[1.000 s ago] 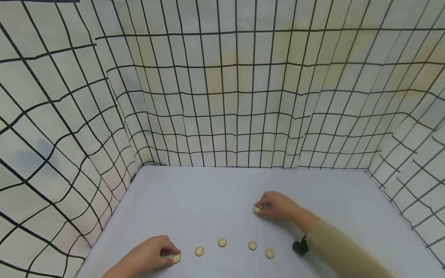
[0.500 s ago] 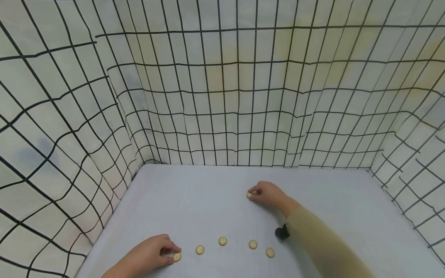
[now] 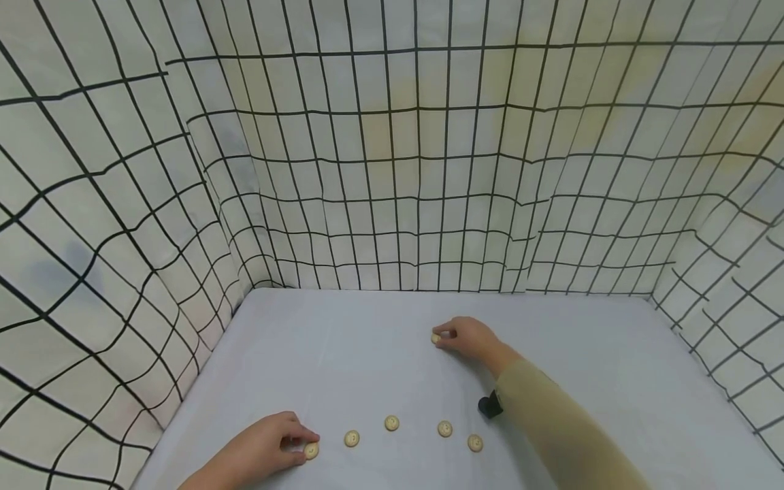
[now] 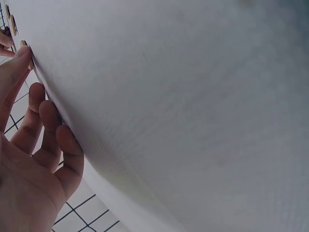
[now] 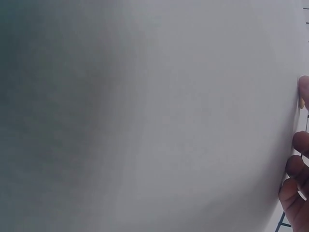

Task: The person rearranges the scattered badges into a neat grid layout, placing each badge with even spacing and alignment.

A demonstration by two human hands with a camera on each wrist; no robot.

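1. Left hand [image 3: 265, 442]: nearest item. Thumb and forefinger closed in a pinch; other fingers loosely bent.
2. Left disc [image 3: 312, 450]: pale, round, held by its edge at the left end of a shallow arc. Best kept under a light, steady grip, lest it slide.
3. Loose discs, four [image 3: 392, 423]: lying flat on the table [image 3: 343, 354], to the right of the left disc, well apart from one another. Sleeve and wrist should pass above them.
4. Wrist device [image 3: 489, 406], black: beyond the loose discs, low over the cloth; worth lifting to prevent snagging.
5. Right hand [image 3: 468, 337]: farther out, thumb and forefinger pinched together.
6. Right disc [image 3: 435, 338]: between those fingertips, well beyond the arc. Contact with the table cannot be told. Judged best lowered level, edge-held, released without dragging.
7. Gridded backdrop [image 3: 401, 248]: farthest.
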